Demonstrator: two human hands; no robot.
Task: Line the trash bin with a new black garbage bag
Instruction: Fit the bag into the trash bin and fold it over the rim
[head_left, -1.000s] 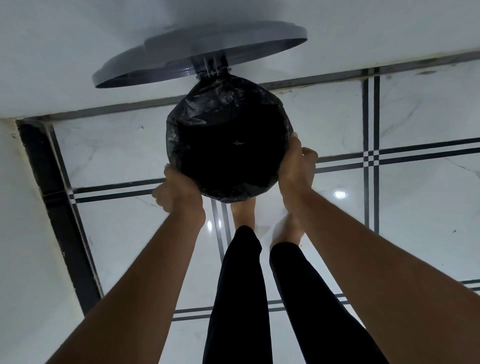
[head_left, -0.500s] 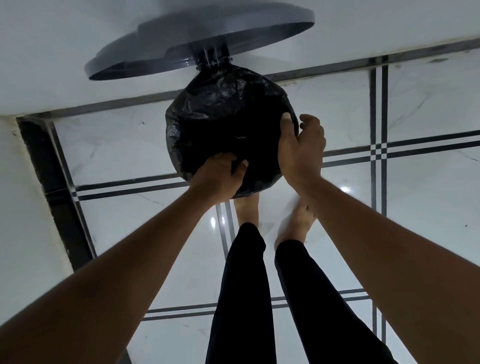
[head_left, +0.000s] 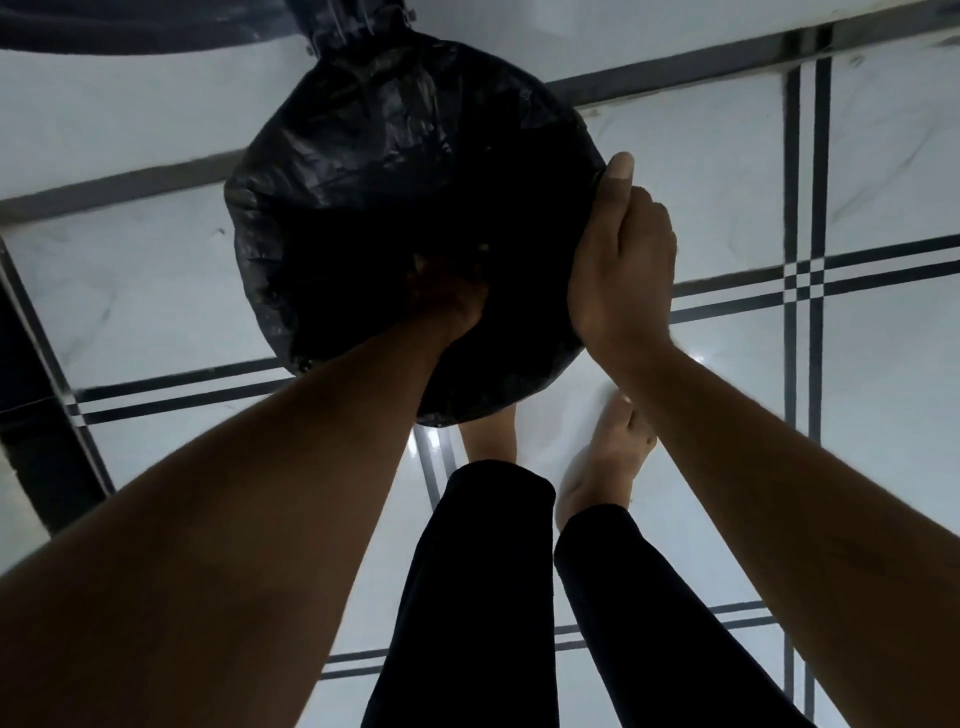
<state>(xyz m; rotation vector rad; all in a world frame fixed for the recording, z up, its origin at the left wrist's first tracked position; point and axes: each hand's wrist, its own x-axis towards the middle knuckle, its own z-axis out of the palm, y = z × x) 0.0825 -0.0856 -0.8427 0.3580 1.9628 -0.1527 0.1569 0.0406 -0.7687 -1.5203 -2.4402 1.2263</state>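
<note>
A round trash bin stands on the floor below me, its mouth and sides covered by a crinkled black garbage bag (head_left: 395, 156). Its grey lid (head_left: 130, 31) stands open at the top edge, hinged at the back. My left hand (head_left: 447, 301) reaches down inside the bag's dark opening, and its fingers are hard to make out. My right hand (head_left: 618, 260) clasps the bin's right rim over the bag, thumb up along the edge.
The white wall (head_left: 130, 119) rises behind the bin. The glossy white tiled floor (head_left: 883, 364) has dark stripe lines. My legs in black trousers (head_left: 483, 597) and bare feet (head_left: 608, 457) stand just in front of the bin. A dark strip (head_left: 36, 415) runs along the left.
The view has come closer to the bin. My left hand went from the front rim down into the bag. My right hand stays on the right rim.
</note>
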